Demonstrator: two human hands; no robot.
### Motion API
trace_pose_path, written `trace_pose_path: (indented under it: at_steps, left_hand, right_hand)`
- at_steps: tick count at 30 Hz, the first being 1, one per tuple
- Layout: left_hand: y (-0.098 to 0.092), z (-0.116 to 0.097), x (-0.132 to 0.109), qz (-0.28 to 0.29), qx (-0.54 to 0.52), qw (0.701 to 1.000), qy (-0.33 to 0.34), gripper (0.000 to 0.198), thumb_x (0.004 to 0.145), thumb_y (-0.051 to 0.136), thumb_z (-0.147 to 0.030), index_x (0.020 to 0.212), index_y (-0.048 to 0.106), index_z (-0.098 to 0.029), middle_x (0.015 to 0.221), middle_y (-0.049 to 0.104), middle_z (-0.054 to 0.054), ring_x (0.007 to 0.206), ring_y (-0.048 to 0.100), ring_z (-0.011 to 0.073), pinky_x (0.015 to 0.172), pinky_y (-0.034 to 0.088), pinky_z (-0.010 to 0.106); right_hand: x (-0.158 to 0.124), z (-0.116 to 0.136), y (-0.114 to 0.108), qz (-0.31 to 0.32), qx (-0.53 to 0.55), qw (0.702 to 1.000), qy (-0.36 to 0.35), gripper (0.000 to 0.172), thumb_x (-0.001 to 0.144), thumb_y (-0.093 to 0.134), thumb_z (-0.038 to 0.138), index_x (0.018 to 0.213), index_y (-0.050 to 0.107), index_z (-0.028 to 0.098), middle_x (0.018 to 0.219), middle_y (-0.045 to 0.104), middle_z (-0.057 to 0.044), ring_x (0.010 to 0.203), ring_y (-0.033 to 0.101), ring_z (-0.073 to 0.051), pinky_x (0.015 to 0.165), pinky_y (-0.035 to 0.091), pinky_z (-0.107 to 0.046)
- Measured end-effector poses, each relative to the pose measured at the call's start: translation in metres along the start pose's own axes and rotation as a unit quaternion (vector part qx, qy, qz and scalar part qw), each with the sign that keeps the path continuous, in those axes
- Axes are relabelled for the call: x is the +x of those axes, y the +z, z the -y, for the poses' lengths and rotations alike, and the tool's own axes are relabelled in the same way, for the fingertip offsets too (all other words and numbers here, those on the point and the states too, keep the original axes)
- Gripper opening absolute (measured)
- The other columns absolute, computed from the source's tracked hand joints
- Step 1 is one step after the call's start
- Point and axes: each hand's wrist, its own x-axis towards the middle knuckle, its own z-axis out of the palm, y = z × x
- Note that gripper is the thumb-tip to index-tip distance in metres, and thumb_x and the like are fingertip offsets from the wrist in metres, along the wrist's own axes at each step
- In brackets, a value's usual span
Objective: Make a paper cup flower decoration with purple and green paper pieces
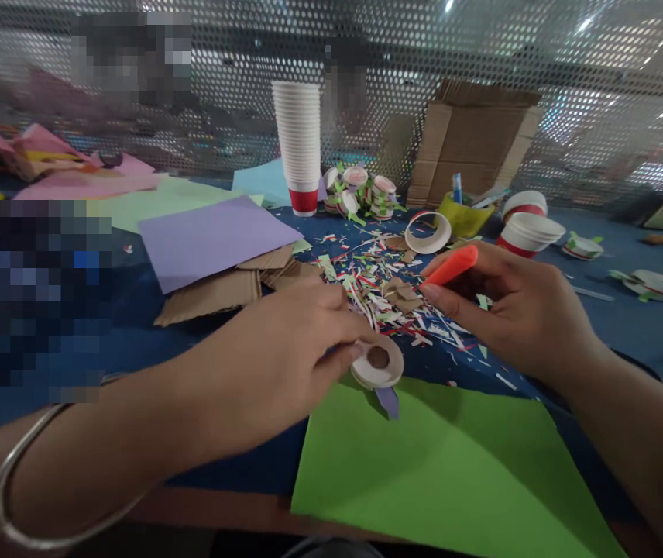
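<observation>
My left hand (276, 353) pinches a small white paper-cup bottom disc (379, 364) with a brown centre and a purple paper bit hanging below it. The disc hovers over the near edge of a green paper sheet (453, 473). My right hand (517, 310) grips an orange-red handled tool (452, 265), probably scissors or a cutter, just right of and above the disc. Between the hands lies a heap of coloured paper scraps (383, 283).
A tall stack of white cups with a red base (298, 143) stands at the back. Also here: purple paper (215, 236), brown cardboard pieces (221, 291), a folded carton (476, 139), cut cup rings (427, 232), finished discs (360, 190), and red-white cups (529, 229).
</observation>
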Motion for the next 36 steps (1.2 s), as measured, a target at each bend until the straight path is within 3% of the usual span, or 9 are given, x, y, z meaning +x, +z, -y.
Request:
trace_pose_path:
  at_steps: [3,9,15,25,30,36]
  left_hand:
    - [0.004,-0.008,-0.006,0.027,0.035,0.998,0.038,0.027,0.101,0.055,-0.034,0.122,0.072,-0.032,0.097,0.069,0.003,0.093,0.062,0.0239,0.08,0.045,0.037]
    - [0.013,-0.019,-0.013,0.065,0.079,0.994,0.041,0.045,0.091,0.07,-0.044,0.133,0.066,-0.029,0.119,0.072,0.004,0.102,0.065,0.0291,0.088,0.047,0.045]
    - [0.013,-0.019,-0.012,0.059,0.095,0.993,0.046,0.047,0.086,0.075,-0.045,0.13,0.068,-0.029,0.104,0.075,0.002,0.087,0.067,0.0259,0.074,0.046,0.04]
    - [0.013,-0.013,-0.022,-0.002,0.093,0.992,0.086,0.044,0.093,0.065,-0.045,0.133,0.064,-0.025,0.105,0.074,0.003,0.086,0.066,0.0236,0.072,0.044,0.037]
    - [0.009,-0.006,-0.018,0.014,0.089,0.994,0.066,0.036,0.092,0.066,-0.045,0.124,0.068,-0.028,0.092,0.073,0.002,0.078,0.064,0.0221,0.069,0.044,0.035]
    - [0.008,-0.012,-0.014,0.066,0.1,0.992,0.048,0.045,0.089,0.07,-0.046,0.13,0.067,-0.029,0.1,0.076,0.003,0.085,0.068,0.027,0.073,0.049,0.039]
  right_hand:
    - [0.0,0.001,0.0,0.0,-0.002,1.0,0.003,0.015,0.093,0.067,0.039,0.1,0.068,0.026,0.089,0.073,-0.002,0.075,0.065,-0.02,0.064,0.049,-0.033]
    - [-0.003,0.002,0.002,-0.004,0.004,1.0,-0.003,0.016,0.092,0.069,0.039,0.098,0.07,0.024,0.096,0.076,-0.003,0.081,0.068,-0.02,0.063,0.049,-0.031]
    - [-0.003,0.002,0.002,-0.004,0.035,0.999,-0.006,0.012,0.09,0.073,0.035,0.098,0.073,0.026,0.099,0.077,-0.001,0.082,0.07,-0.018,0.064,0.051,-0.029]
    - [-0.004,0.006,0.003,-0.008,0.076,0.997,-0.022,0.009,0.087,0.076,0.027,0.096,0.073,0.027,0.092,0.078,0.0,0.079,0.071,-0.018,0.066,0.055,-0.028]
    - [-0.003,0.008,0.001,0.009,0.072,0.997,-0.016,0.007,0.088,0.075,0.028,0.093,0.072,0.027,0.097,0.077,-0.001,0.083,0.071,-0.02,0.068,0.055,-0.031]
    - [-0.002,0.012,0.001,0.037,0.07,0.997,-0.006,0.004,0.09,0.071,0.029,0.093,0.072,0.027,0.098,0.077,-0.002,0.084,0.071,-0.022,0.068,0.057,-0.034]
